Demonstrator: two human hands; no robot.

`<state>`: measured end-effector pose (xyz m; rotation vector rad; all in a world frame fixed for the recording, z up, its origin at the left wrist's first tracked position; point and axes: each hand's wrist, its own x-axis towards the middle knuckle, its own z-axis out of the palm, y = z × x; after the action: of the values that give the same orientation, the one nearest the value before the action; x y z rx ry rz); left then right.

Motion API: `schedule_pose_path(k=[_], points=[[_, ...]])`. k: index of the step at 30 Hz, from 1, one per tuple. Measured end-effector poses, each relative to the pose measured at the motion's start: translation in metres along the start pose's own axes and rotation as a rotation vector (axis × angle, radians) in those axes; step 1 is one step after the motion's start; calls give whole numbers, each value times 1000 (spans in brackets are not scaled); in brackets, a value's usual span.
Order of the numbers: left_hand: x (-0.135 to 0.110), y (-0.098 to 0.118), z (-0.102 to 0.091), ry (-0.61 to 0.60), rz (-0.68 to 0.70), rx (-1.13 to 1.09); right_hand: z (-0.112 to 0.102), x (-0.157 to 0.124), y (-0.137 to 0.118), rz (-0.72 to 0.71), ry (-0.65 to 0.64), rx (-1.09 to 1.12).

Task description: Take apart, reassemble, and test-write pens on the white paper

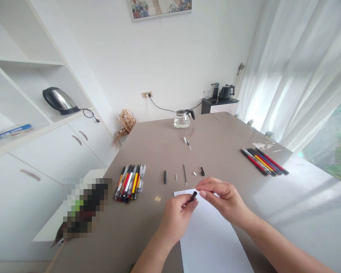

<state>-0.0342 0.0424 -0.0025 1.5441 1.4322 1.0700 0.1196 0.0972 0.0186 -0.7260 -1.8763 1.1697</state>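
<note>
pen barrel (193, 196) sits gripped in our left hand (176, 214) over white paper (211, 240), best held steady while fingertips of our right hand (226, 195) bunch beside its end, gripping what, if anything, we cannot tell.

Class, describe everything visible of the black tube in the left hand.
The black tube is smooth-looking, perhaps plastic, with a round end showing. It points to the picture's upper right, held in the left hand above the white paper; its lower part is hidden by that hand. The right hand is close, with no clear contact.
</note>
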Motion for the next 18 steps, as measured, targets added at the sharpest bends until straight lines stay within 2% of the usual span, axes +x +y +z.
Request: schedule_pose_path(k=[5,8,12,18], points=[[1,-1,-4,-53,-197,-449,-7,1,8,107,147,-26],[1,-2,-7,-54,-248,-667,-10,2,11,208,214,-29],[0,-4,-9,-74,-285,-767,-12,4,11,273,261,-38],[1,-7,-9,-55,-269,-760,-27,9,21,280,398,-100]])
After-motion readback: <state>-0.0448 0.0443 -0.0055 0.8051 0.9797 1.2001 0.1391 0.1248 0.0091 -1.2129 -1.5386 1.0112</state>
